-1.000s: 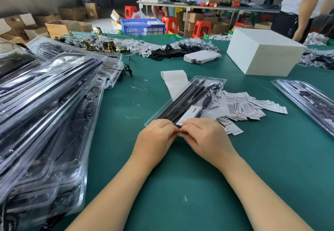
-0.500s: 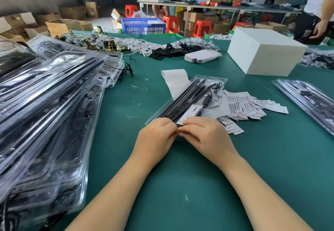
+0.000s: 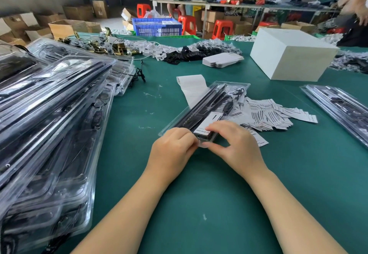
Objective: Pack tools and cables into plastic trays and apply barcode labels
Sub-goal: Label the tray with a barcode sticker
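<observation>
**Plastic tray held at its near end for labelling**

The plastic tray lies slantwise at the middle of the green desk, its near end between both hands, likely so that it stays steady while a label goes on. To the far left a tall heap of packed trays leans over the desk edge, probably finished work set out of the way. The left hand curls its fingers on the tray's near left corner, its grip narrow and pinching the clear rim. The right hand pinches the near end too, fingers over the white label, thumb beneath the rim. Just right of the tray lies a loose pile of barcode labels, within easy reach. A white box stands beyond it, and more trays lie at the right edge. Behind are cardboard cartons, a blue crate, red stools and people at another long table.
</observation>
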Motion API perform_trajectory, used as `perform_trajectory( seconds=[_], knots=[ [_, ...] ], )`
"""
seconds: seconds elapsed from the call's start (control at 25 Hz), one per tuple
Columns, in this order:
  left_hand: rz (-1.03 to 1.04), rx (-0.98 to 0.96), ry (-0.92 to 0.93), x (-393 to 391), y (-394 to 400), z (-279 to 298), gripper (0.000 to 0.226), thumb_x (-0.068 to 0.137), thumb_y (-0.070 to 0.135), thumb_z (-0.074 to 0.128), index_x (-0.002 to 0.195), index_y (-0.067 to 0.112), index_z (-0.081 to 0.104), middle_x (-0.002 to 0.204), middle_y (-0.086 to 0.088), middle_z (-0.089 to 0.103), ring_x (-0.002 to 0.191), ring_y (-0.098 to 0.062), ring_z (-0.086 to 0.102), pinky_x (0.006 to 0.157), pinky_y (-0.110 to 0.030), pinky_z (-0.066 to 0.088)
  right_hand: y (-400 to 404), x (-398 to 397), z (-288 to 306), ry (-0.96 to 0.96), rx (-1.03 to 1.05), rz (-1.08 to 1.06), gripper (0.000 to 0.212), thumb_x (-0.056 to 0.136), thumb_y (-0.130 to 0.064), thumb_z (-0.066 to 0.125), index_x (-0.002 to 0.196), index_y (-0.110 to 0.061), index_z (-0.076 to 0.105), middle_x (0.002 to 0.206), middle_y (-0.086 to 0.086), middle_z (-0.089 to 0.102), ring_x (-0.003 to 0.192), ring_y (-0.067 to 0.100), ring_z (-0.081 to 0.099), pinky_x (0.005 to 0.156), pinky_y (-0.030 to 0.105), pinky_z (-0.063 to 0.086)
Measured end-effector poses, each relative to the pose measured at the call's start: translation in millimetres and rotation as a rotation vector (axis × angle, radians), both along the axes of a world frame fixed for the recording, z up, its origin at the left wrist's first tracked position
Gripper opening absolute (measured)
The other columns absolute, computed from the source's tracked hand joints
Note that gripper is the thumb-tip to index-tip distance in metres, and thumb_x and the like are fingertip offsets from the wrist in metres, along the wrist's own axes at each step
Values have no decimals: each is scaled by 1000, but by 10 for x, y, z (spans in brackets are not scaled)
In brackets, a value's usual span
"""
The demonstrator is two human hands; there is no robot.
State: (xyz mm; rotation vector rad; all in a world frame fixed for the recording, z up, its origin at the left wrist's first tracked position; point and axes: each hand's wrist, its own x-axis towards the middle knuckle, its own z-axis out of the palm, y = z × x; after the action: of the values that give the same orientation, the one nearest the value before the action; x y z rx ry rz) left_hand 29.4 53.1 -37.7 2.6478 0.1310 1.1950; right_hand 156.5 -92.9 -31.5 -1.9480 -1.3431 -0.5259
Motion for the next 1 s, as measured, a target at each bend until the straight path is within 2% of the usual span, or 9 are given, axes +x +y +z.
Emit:
perform_trajectory(
  seconds=[0.08, 0.16, 0.36, 0.44, 0.52, 0.64, 0.72, 0.8, 1.0],
  knots=[
    [-5, 30, -7, 4, 28, -11, 7, 81, 8, 70, 76, 12, 67, 80, 2, 65, 77, -22, 63, 62, -33, 51, -54, 82, 2, 95, -56, -7, 32, 73, -21, 82, 102, -14, 73, 109, 0, 68, 104, 16, 61, 94, 28, 45],
    [-15, 61, -13, 12, 36, -20, 7, 82, 6, 69, 77, 11, 67, 82, 1, 65, 78, -23, 62, 66, -32, 51, -87, 120, -15, 72, -66, -61, 28, 75, -11, 81, 101, -13, 74, 109, 1, 70, 104, 21, 64, 93, 35, 48],
    [-13, 98, -18, 26, 39, -19, 8, 79, 7, 68, 74, 12, 67, 81, 2, 66, 75, -22, 63, 64, -33, 50, -55, 125, -4, -134, -20, -75, 5, 76, -10, 76, 80, -8, 74, 83, 4, 73, 77, 26, 70, 64, 38, 56],
    [-36, 94, -12, 14, 44, -15, 8, 81, 11, 63, 73, 13, 66, 82, 3, 66, 77, -21, 62, 69, -32, 47, -63, 146, -3, -146, 0, -53, 6, 77, -14, 73, 77, -8, 74, 80, 2, 73, 74, 25, 70, 63, 38, 57],
    [-34, 9, 0, -2, 24, -11, 6, 81, 12, 62, 75, 13, 64, 84, 4, 64, 78, -19, 61, 68, -31, 48, -53, 136, -35, 57, 78, -83, 7, 78, -13, 77, 85, -14, 76, 91, -3, 73, 87, 18, 68, 75, 37, 56],
    [28, -127, 17, -19, -9, -12, 2, 81, 16, 62, 79, 17, 62, 88, 9, 62, 75, -14, 58, 52, -29, 49, -31, 150, -80, 421, 113, -185, 34, 81, -16, 75, 113, -24, 67, 113, -11, 61, 107, 11, 57, 91, 28, 49],
    [31, -141, 13, -25, -6, -12, 3, 81, 15, 64, 81, 17, 61, 91, 9, 61, 72, -10, 55, 47, -28, 48, -32, 209, -140, 364, -51, -299, 48, 82, -18, 74, 128, -23, 59, 131, -3, 55, 122, 20, 50, 101, 29, 39],
    [22, -127, 24, -23, -5, -6, 11, 79, 10, 69, 81, 16, 60, 95, 8, 61, 70, -7, 50, 45, -27, 46, -45, 254, -144, 373, -88, -392, 54, 81, -19, 74, 132, -24, 57, 147, 6, 42, 132, 27, 40, 107, 37, 37],
    [60, -141, 26, -24, -18, -15, 15, 82, 11, 71, 85, 16, 58, 112, 13, 66, 68, -14, 61, 48, -28, 49, -7, 306, -124, 122, -215, -508, 51, 79, -25, 76, 127, -35, 61, 145, 2, 47, 117, 31, 41, 97, 42, 33]
  ],
)
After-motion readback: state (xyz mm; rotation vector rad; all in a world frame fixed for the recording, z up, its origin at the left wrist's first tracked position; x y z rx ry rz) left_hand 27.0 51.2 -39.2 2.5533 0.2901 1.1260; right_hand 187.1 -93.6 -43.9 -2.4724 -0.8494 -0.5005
